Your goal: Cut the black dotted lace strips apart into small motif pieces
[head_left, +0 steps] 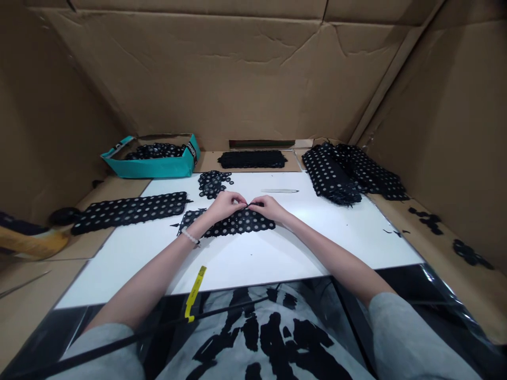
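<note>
Dotted black strip (237,227) lies near the centre of the white board (301,250), partly under your hands. Your left hand (224,206) and right hand (272,209) have their fingertips pinched together on one small dark piece (247,205), toward one o'clock from the strip's middle; black rings (212,184) lie at eleven o'clock.

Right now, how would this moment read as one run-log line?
left hand: pinching dark material; right hand: likewise; at: far edge of dotted black strip; beyond: teal box
</note>
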Motion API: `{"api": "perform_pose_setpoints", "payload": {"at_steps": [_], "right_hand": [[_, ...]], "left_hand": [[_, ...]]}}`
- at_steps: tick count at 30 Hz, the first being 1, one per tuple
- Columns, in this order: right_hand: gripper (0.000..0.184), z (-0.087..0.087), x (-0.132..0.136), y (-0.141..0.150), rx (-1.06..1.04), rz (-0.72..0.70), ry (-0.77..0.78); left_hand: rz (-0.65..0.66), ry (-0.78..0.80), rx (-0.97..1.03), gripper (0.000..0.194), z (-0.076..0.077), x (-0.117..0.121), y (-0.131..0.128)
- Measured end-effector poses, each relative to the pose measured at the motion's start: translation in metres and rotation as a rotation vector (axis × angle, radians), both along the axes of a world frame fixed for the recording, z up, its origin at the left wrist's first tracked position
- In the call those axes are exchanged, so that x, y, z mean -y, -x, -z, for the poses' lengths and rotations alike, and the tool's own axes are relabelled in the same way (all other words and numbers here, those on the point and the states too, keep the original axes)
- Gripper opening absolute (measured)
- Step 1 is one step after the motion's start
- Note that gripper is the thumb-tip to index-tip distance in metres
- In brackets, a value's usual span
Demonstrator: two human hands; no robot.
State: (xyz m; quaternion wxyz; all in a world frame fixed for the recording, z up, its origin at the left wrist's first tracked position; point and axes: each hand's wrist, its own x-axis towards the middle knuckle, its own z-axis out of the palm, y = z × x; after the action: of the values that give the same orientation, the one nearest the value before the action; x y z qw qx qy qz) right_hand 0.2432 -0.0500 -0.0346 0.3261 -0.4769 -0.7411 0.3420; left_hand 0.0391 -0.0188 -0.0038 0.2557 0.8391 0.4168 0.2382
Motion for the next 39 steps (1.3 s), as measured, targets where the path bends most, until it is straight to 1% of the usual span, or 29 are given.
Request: {"api": "perform_pose_setpoints", "payload": {"at_steps": [1,3,5,6,7,10,11,13,14,15,18,19,20,22,25,29,32,33,35,37,39], "right_hand": [[0.023,-0.001,0.001,0.0,0.02,0.004,-0.002],[0.021,-0.003,0.001,0.0,0.072,0.014,-0.01],[0.019,-0.006,0.002,-0.002,0.113,0.021,-0.03],[0.019,-0.007,0.002,-0.003,0.124,0.019,-0.041],[0.019,-0.007,0.003,-0.003,0.13,0.014,-0.046],[0.019,-0.008,0.004,-0.002,0.116,0.022,-0.035],[0.019,-0.007,0.004,-0.001,0.107,0.029,-0.024],[0.02,-0.006,0.005,0.004,0.084,0.048,0.004],[0.02,-0.005,0.005,0.006,0.075,0.056,0.016],[0.02,-0.004,0.005,0.009,0.069,0.061,0.024],[0.02,-0.001,0.005,0.013,0.026,0.065,0.008],[0.02,0.0,0.005,0.013,-0.003,0.055,0.002],[0.02,0.0,0.004,0.013,-0.033,0.043,0.0],[0.019,0.001,0.003,0.011,-0.071,0.022,0.003],[0.02,0.0,0.004,0.009,-0.05,0.007,-0.017],[0.026,-0.002,0.008,0.009,0.014,0.02,-0.048],[0.029,-0.002,0.008,0.01,0.041,0.035,-0.05],[0.03,-0.001,0.008,0.01,0.045,0.038,-0.046],[0.032,0.0,0.005,0.008,0.051,0.037,-0.035],[0.032,-0.001,0.004,0.005,0.072,0.032,-0.021],[0.031,-0.005,0.003,0.002,0.113,0.016,-0.003]], "left_hand": [[-0.035,0.005,0.015,0.021,-0.003,-0.003,0.004],[-0.185,-0.029,0.09,0.019,-0.008,-0.014,0.019],[-0.401,-0.126,0.208,0.019,-0.011,-0.027,0.038],[-0.475,-0.176,0.241,0.019,-0.01,-0.034,0.047],[-0.516,-0.205,0.246,0.018,-0.009,-0.04,0.055],[-0.518,-0.25,0.159,0.014,-0.002,-0.05,0.068],[-0.513,-0.282,0.122,0.015,-0.001,-0.05,0.068],[-0.487,-0.349,0.064,0.023,-0.002,-0.045,0.061],[-0.437,-0.347,0.039,0.027,-0.004,-0.04,0.055],[-0.357,-0.311,0.011,0.028,-0.006,-0.035,0.048],[-0.021,-0.086,-0.088,0.032,-0.012,-0.018,0.028],[0.061,-0.035,-0.111,0.033,-0.012,-0.014,0.023],[0.11,-0.009,-0.121,0.034,-0.011,-0.01,0.018],[0.142,-0.002,-0.12,0.033,-0.009,-0.006,0.013],[0.117,-0.003,-0.121,0.029,-0.007,-0.001,0.009],[0.06,0.016,-0.131,0.022,-0.008,0.006,0.001],[-0.008,0.072,-0.085,0.019,-0.011,0.002,0.004],[-0.047,0.095,-0.058,0.017,-0.012,-0.003,0.009],[-0.176,0.088,0.011,0.015,-0.014,-0.016,0.025],[-0.365,-0.033,0.089,0.016,-0.014,-0.032,0.045],[-0.467,-0.135,0.128,0.016,-0.011,-0.043,0.061]]}}
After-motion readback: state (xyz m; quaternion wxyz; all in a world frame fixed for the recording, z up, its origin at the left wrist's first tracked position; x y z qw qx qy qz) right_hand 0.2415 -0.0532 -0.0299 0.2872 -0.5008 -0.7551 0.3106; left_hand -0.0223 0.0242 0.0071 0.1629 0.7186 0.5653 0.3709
